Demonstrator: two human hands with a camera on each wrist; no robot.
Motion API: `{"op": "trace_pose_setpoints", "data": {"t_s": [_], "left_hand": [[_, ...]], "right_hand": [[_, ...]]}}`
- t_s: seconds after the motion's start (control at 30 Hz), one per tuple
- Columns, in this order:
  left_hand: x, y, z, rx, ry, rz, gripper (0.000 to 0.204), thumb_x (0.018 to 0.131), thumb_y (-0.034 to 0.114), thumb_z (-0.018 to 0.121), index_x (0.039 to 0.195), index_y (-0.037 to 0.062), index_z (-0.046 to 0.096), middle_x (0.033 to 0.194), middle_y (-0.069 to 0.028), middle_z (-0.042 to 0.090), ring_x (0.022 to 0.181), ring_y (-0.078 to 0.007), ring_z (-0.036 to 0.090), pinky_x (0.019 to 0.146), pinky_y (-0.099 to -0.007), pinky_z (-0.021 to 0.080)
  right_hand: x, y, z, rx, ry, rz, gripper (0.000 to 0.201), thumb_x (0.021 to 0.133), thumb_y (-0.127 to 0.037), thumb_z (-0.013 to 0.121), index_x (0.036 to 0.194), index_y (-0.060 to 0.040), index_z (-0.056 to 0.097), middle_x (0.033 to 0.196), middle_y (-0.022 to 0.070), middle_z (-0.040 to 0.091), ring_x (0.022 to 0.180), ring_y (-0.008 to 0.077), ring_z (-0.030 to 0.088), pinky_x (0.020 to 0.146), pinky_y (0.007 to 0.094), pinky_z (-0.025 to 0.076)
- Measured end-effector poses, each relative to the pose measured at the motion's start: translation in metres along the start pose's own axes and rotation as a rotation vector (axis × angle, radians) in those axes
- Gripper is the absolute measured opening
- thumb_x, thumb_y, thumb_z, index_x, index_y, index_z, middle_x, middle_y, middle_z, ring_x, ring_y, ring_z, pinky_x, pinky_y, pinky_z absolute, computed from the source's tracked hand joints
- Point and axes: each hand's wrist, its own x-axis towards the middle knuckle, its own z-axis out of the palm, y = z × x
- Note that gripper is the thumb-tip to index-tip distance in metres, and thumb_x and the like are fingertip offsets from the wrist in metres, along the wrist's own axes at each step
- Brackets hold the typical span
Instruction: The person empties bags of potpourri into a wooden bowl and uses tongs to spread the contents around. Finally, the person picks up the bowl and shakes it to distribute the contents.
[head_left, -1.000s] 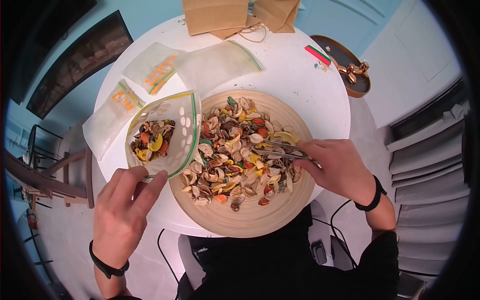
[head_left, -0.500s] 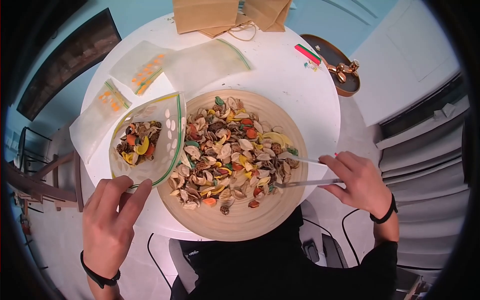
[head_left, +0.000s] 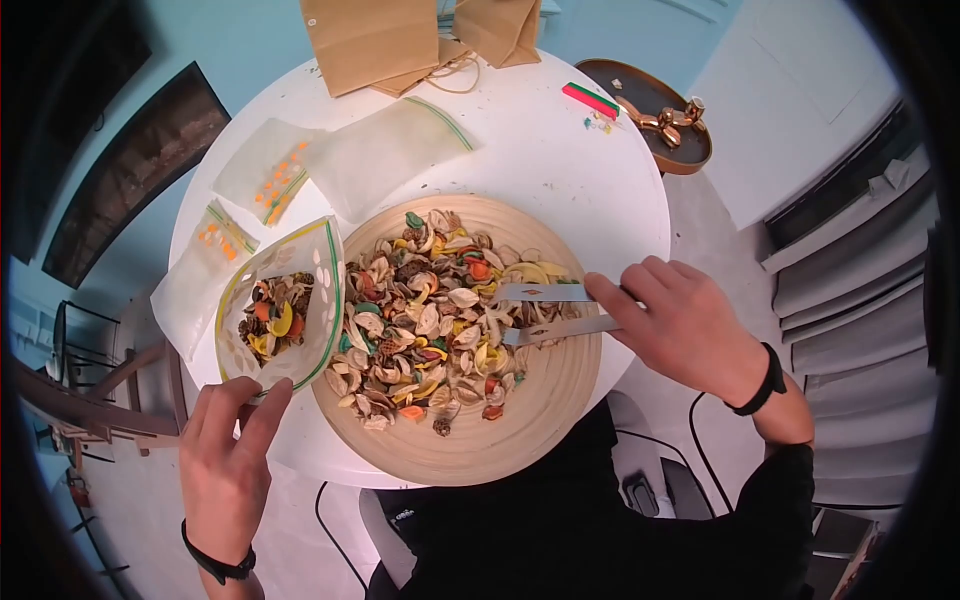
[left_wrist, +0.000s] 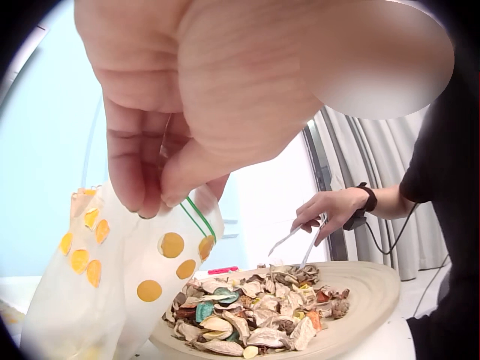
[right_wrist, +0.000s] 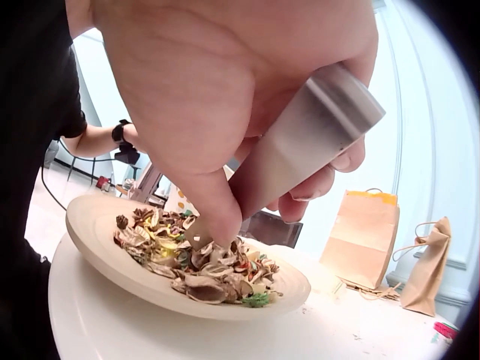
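Observation:
At the left, my left hand (head_left: pixel 228 470) pinches the near rim of a clear zip bag (head_left: pixel 258 272) between thumb and fingers. The bag stands with its mouth open, and a small heap of potpourri (head_left: pixel 278 318) lies inside it. My right hand (head_left: pixel 680 325) grips metal tongs (head_left: pixel 545 292) by their arms, whose tips stand apart over the right side of a potpourri pile (head_left: pixel 420 325). Dried petals, small cones and orange, yellow and green pieces make up this pile. It covers much of a round wooden plate (head_left: pixel 445 465). In the right wrist view, the broad tong handle (right_wrist: pixel 300 142) lies within the hand.
Behind the open bag lie flat zip bags (head_left: pixel 385 150), some with orange spots. Brown paper bags (head_left: pixel 370 45) stand at the white table's (head_left: pixel 560 215) far edge. A red and green strip (head_left: pixel 590 100) lies near a side tray (head_left: pixel 685 152) holding a copper balloon-dog figure (head_left: pixel 665 122).
The tongs first drew back to the right with their arms spread wide, then came in over the pile again with the arms nearer together. My left hand keeps its pinch on the bag rim.

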Motion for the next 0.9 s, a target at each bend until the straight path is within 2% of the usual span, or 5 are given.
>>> {"op": "trace_pose_setpoints", "data": {"t_s": [0.4, 0.57, 0.63, 0.77, 0.9], "left_hand": [[0.004, 0.001, 0.005, -0.056, -0.005, -0.074, 0.057, 0.068, -0.021, 0.061, 0.117, 0.0065, 0.07, 0.103, -0.0131, 0.061, 0.086, -0.0293, 0.065, 0.07, -0.0394, 0.056], [0.005, 0.003, 0.004, -0.063, -0.018, -0.076, 0.058, 0.068, -0.021, 0.061, 0.118, 0.007, 0.07, 0.103, -0.0136, 0.061, 0.087, -0.0298, 0.064, 0.07, -0.0395, 0.055], [0.005, 0.003, 0.005, -0.019, 0.029, -0.029, 0.057, 0.059, -0.016, 0.064, 0.112, 0.0052, 0.072, 0.102, -0.0096, 0.06, 0.082, -0.0246, 0.062, 0.068, -0.0377, 0.054], [0.004, 0.004, 0.003, -0.068, -0.038, -0.103, 0.057, 0.067, -0.02, 0.061, 0.116, 0.007, 0.07, 0.102, -0.0131, 0.061, 0.087, -0.0301, 0.064, 0.071, -0.0407, 0.055], [0.007, 0.003, 0.006, -0.024, 0.014, -0.024, 0.055, 0.06, -0.014, 0.065, 0.111, 0.0057, 0.072, 0.101, -0.009, 0.06, 0.082, -0.0244, 0.062, 0.067, -0.0374, 0.055]], "right_hand": [[-0.025, 0.013, -0.054, -0.265, -0.188, -0.007, 0.044, 0.077, -0.009, 0.065, 0.122, -0.0061, 0.067, 0.082, 0.0017, 0.046, 0.081, 0.0167, 0.053, 0.065, 0.0291, 0.043], [-0.001, 0.009, -0.023, -0.191, -0.087, -0.047, 0.042, 0.082, -0.009, 0.063, 0.123, -0.0058, 0.065, 0.084, 0.0019, 0.049, 0.084, 0.0164, 0.053, 0.065, 0.0282, 0.043], [0.004, 0.006, -0.011, -0.176, -0.051, -0.053, 0.041, 0.083, -0.009, 0.062, 0.124, -0.0059, 0.064, 0.085, 0.002, 0.049, 0.085, 0.0163, 0.054, 0.065, 0.0278, 0.043], [0.007, 0.006, 0.012, -0.056, -0.021, 0.004, 0.044, 0.081, -0.014, 0.067, 0.124, -0.0051, 0.062, 0.087, 0.003, 0.052, 0.085, 0.0177, 0.056, 0.066, 0.0294, 0.047], [0.009, 0.012, 0.028, 0.192, -0.074, 0.086, 0.051, 0.083, -0.026, 0.075, 0.127, -0.0047, 0.059, 0.088, 0.0046, 0.054, 0.082, 0.0198, 0.06, 0.067, 0.0335, 0.051]]}}
